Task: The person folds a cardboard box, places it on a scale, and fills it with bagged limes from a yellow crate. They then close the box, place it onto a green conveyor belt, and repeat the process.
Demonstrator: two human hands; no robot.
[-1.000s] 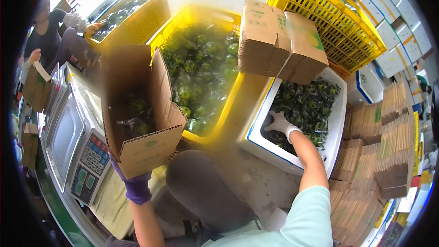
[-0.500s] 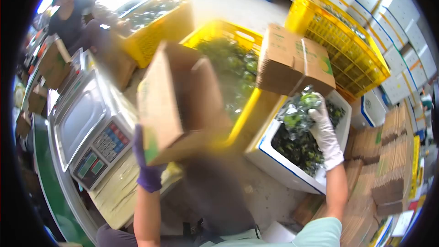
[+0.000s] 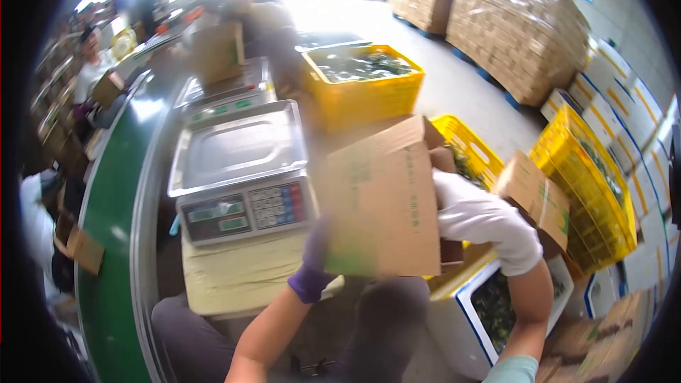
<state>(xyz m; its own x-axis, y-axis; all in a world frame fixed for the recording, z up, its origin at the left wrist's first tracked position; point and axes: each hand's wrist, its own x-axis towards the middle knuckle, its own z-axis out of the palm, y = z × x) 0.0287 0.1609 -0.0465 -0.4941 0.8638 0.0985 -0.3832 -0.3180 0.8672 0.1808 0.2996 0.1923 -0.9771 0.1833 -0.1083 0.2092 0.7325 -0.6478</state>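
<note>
My left hand [image 3: 312,262], in a purple glove, grips the lower left edge of a cardboard box [image 3: 376,206] held over my lap, its opening turned to the right. My right hand [image 3: 461,202], white-gloved, reaches into that opening; its fingers are hidden behind the box wall, so what they hold is out of sight. Below my right forearm stands a white foam box [image 3: 454,326] with dark green leafy produce [image 3: 493,308] in it. Left of the cardboard box, a weighing scale [image 3: 241,170] with a bare metal pan rests on a cream-coloured padded surface [image 3: 234,276].
A green conveyor belt [image 3: 113,255] runs along the left. Yellow crates [image 3: 369,99] of bagged greens stand ahead and at right, near a strapped cardboard bundle [image 3: 535,195]. People [image 3: 92,71] are beyond the belt. Wrapped pallets of cartons [image 3: 507,32] stand behind.
My right hand has left the foam box, where it held a clear bag of greens, and moved into the cardboard box. The view has swung left toward the scale and belt.
</note>
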